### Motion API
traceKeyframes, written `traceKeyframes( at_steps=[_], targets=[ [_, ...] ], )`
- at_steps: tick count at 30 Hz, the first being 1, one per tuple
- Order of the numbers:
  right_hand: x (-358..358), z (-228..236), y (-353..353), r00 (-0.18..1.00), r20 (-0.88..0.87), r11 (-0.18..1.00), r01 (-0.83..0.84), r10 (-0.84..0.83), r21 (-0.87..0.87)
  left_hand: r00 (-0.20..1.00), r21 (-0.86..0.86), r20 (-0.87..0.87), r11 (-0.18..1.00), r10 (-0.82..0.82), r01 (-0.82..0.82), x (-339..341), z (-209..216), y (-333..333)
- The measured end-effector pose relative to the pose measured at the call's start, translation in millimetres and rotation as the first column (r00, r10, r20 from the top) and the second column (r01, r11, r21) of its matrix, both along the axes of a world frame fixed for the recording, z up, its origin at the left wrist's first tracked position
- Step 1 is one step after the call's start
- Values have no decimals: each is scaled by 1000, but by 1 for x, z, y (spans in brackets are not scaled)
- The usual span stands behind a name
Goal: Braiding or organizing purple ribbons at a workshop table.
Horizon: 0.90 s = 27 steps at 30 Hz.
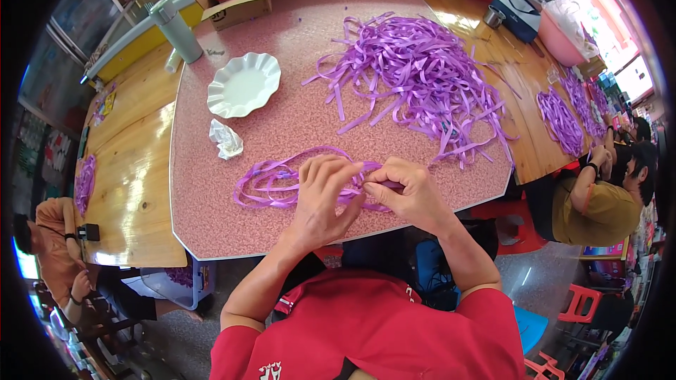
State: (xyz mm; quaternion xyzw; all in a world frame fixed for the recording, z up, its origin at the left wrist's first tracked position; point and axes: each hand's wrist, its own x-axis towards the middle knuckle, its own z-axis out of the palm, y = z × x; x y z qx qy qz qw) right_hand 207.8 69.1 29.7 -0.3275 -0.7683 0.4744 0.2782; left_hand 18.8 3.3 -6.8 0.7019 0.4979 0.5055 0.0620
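- Fingers of my right hand (407,186) press together, thumb against forefinger, on the loose oval coil of flat, shiny purple ribbon (266,188); so fine a pinch seems meant to control one narrow strand.
- Fingers of my left hand (320,195) are curved and spread, thumb well apart, arched over the coil, perhaps to steady its loops without crushing them. Whether they also grip a strand, I cannot tell.
- That coil lies by the near edge of the pink speckled bench (211,222), probably because my forearms reach there easily.
- Toward the right edge sits the big tangled heap of purple ribbons (415,74), within reach yet apart from the coil, likely to prevent snagging.
- Near the left edge, the white scalloped dish (244,84) and crumpled whitish wrapper (225,138) look set aside.
- At the far left corner stands an open brown cardboard box (239,10), clear of my elbows.
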Motion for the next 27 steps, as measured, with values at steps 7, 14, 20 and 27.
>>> traceKeyframes(
  at_steps=[7,14,20,27],
  targets=[
    [1,0,2,996,0,992,-90,90,87,915,29,-402,999,-27,42,-9,9,-3],
    [2,-3,-2,983,55,966,-181,174,184,893,-134,-374,967,-252,216,-24,13,-10],
    [1,-16,-4,968,-34,962,-243,249,125,826,-361,-90,791,-556,494,-45,1,-18],
    [3,-14,11,993,-63,995,-98,100,33,923,-475,186,791,-337,385,-42,3,-19]
  ],
)
